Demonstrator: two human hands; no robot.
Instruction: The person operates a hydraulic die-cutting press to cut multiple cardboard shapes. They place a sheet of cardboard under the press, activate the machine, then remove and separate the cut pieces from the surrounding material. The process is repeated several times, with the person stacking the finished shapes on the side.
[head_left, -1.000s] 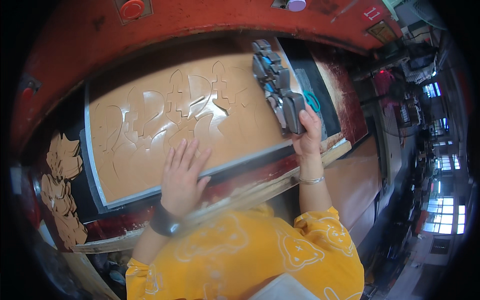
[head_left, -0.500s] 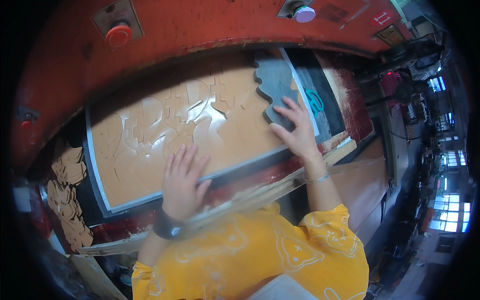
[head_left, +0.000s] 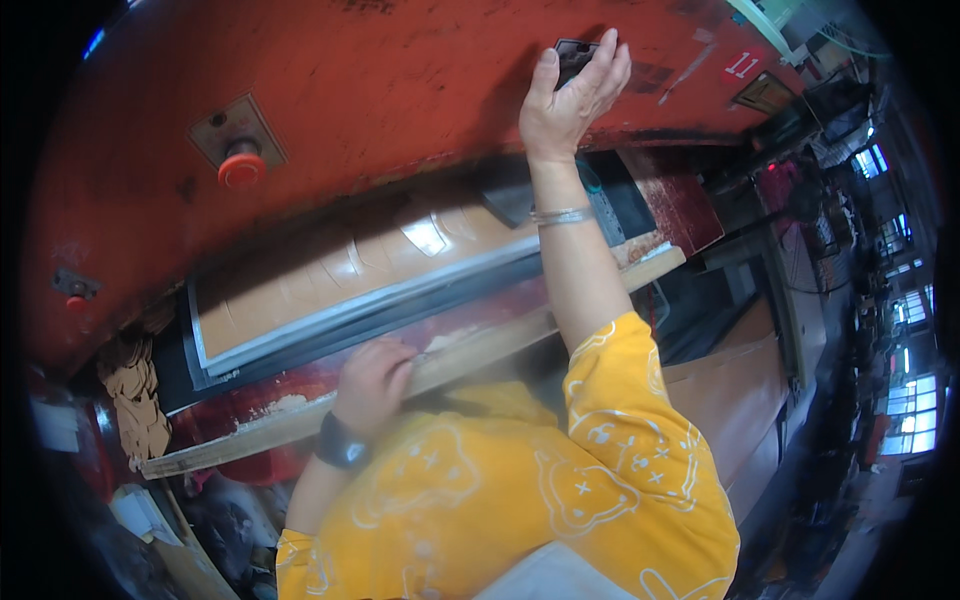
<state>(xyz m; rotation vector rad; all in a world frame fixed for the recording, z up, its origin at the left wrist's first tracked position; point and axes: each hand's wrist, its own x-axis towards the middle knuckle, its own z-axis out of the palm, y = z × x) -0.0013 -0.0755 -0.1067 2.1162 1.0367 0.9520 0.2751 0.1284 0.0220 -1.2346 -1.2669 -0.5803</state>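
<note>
My right hand [head_left: 575,105] is raised against the red machine front, thumb and fingers apart, over a dark button plate [head_left: 575,55]. The palm hides the button there. My left hand [head_left: 372,385] is by the wooden rail [head_left: 470,362] at the near edge, holding nothing, its fingers loosely bent and thumb apart. Beyond it lies a tan sheet [head_left: 300,290] with cut outlines, on a grey-edged board [head_left: 400,300] partly under the machine. A dark grey wavy-edged cutting die [head_left: 508,190] sits on the sheet's right part, largely hidden by the machine and my arm.
A red mushroom button [head_left: 241,168] juts from the red machine front [head_left: 370,100]; a smaller red button [head_left: 76,298] is at far left. Stacked tan cut pieces [head_left: 138,400] lie left of the board. Brown sheet material [head_left: 735,385] is at the right.
My right hand has left the cutting die and gone up to the button plate. My left hand has drawn back off the sheet to the rail. The machine front now covers more of the sheet.
</note>
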